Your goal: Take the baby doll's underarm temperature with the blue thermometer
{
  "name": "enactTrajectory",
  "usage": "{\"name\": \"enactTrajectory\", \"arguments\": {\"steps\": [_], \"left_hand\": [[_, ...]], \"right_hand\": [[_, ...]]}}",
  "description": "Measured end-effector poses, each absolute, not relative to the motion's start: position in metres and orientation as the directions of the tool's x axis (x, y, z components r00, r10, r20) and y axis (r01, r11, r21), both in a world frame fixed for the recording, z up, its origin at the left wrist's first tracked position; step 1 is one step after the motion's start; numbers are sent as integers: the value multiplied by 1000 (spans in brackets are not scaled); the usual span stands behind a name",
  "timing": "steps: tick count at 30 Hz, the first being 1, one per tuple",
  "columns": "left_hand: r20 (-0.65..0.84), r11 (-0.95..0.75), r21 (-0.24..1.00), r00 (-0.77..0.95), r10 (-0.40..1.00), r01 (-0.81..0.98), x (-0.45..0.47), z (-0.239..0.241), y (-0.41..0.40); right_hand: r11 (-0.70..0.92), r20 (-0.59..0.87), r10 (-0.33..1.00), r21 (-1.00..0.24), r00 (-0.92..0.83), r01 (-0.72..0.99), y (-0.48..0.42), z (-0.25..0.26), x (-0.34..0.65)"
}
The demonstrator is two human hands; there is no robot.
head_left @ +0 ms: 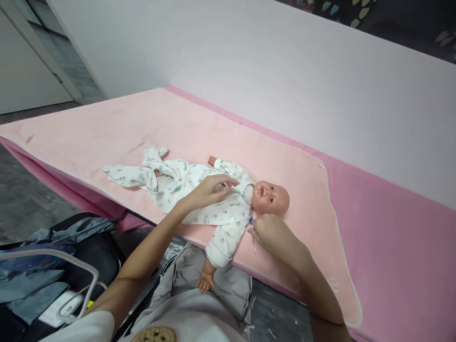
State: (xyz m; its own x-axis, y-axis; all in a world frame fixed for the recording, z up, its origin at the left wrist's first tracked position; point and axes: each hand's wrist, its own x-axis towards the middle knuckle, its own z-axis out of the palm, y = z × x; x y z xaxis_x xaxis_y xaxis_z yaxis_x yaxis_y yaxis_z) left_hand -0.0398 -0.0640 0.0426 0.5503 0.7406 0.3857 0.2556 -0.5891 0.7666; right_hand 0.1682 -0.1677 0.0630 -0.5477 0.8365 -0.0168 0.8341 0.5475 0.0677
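Observation:
A baby doll (pixel 272 198) in a white printed sleepsuit (pixel 199 178) lies on its back, its head to the right. My left hand (pixel 213 190) is over the doll's chest, fingers extended and thumb apart, with nothing in it. Beside the doll's neck, my right hand (pixel 272 232) is closed around a thin clear stick (pixel 254 245) with a blue part, much of it hidden by my fingers. The doll's near arm (pixel 223 242) hangs over the front edge, and the suit's legs stretch flat to the left.
A pale pink mat (pixel 107 123) lies over a darker pink cover (pixel 392 237) on the table. A white wall (pixel 285 85) stands behind it. At lower left, a black chair (pixel 103 251) bears grey-blue cloth (pixel 32 280) and a white box (pixel 59 308). A pale curved bar (pixel 85 266) is close to my left arm.

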Motion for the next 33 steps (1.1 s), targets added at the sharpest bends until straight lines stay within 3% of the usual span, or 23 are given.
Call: {"name": "enactTrajectory", "arguments": {"steps": [6, 9, 13, 17, 20, 23, 26, 29, 31, 33], "left_hand": [[173, -569, 784, 791, 587, 250, 1, 17, -17], [142, -501, 839, 802, 580, 214, -4, 16, -13], [127, -381, 908, 749, 650, 176, -12, 15, -15], [176, -429, 894, 778, 603, 131, -18, 13, -15], [191, -465, 877, 803, 564, 118, -20, 12, -17], [170, -345, 931, 698, 695, 117, -17, 9, -18], [69, -25, 995, 478, 876, -99, -15, 7, -15], [-80, 268, 865, 411, 908, -424, -18, 7, -10], [-128, 348, 784, 415, 901, -514, -20, 7, -8], [-143, 363, 755, 404, 904, -546, -22, 5, -6]], "right_hand": [[301, -364, 898, 103, -246, 948, -196, 26, 179], [119, -383, 918, 8, -107, 993, -213, 16, 184], [-191, -255, 955, -149, 149, 970, -240, 9, 188], [-434, -83, 891, -445, 447, 783, -271, 17, 182], [-459, 46, 810, -570, 584, 681, -286, 30, 172], [-380, 209, 769, -611, 604, 695, -286, 45, 159], [-263, 399, 728, -588, 557, 765, -266, 57, 148], [-139, 550, 729, -462, 406, 876, -231, 67, 137], [-115, 582, 755, -339, 304, 934, -203, 73, 129], [-136, 521, 824, -202, 224, 970, -176, 77, 120]]}}
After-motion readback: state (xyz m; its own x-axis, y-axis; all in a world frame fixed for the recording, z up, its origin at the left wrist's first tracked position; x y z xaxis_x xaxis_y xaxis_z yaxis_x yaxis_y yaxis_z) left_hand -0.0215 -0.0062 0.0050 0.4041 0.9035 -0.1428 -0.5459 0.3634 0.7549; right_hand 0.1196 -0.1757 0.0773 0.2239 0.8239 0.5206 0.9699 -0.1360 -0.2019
